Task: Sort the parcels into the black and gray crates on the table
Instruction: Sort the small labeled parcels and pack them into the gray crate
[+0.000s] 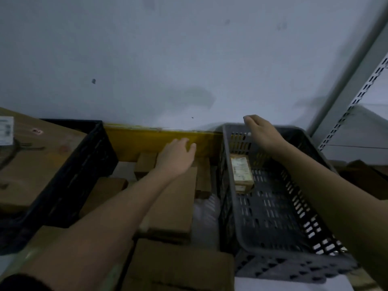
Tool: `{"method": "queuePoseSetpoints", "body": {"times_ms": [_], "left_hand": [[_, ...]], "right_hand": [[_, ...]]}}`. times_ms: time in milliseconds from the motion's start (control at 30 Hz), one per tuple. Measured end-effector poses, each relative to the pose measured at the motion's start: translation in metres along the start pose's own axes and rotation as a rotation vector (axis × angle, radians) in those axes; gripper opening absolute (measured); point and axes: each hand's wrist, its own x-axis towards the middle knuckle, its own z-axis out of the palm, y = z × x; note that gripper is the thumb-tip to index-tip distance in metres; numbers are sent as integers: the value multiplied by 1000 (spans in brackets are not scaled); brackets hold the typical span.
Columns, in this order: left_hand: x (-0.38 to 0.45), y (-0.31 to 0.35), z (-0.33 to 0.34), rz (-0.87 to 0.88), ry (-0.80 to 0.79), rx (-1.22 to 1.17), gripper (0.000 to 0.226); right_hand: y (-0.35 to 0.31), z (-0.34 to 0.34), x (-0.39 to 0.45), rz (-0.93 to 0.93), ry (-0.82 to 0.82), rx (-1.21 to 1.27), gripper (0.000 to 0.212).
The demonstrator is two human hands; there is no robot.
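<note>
Right, both my hands are out over the pile and neither holds anything. My left hand [178, 152] hangs, fingers loosely curved and empty, over the parcels [174, 198] lying between the two crates; my right hand [260, 131] is relaxed and open above the far rim of the gray crate [273, 267], and I cannot tell whether it touches the rim.

The step, as I judge it, is picking the next parcel from the middle heap. I would bring the left hand down on the small box [146, 162] near the yellow board [151, 139], pinch it across its short sides, and lift straight up so the flat cartons beside it are not dragged. The right hand could steady the gray crate while the parcel goes in.

The parcels are plain brown cardboard, matte, square-edged; some thin and flat, some small and blocky. One labelled parcel [241, 173] already lies inside the gray crate, against its left wall. That crate is slotted plastic, stiff, with a latticed floor. The black crate [88, 156] at left is similar and carries a large carton [35, 162] with a white label. Something pale and glossy, perhaps a plastic bag, shows between the cartons and the gray crate.
</note>
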Motion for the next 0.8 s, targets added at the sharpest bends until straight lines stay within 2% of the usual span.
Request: {"method": "queuePoseSetpoints", "body": {"times_ms": [267,367,467,567,633,800], "left_hand": [[-38,-110,-34,-101,-106,10,60],[-54,-136,-20,-131,-215,-150,66],[-69,-145,3,-119,-283,-305,69],[-77,-143,24,-187,-304,-497,71],[-80,-145,34,-212,-302,-563,64],[-87,-150,48,-230,-297,-626,47]], "right_hand": [[-45,81,-28,78,-103,24,53],[-41,117,-41,198,-130,-38,55],[-27,156,-58,343,-227,-116,54],[-19,184,-84,487,-343,-88,45],[-12,197,-100,548,-409,-7,49],[-4,219,-126,504,-270,126,55]]}}
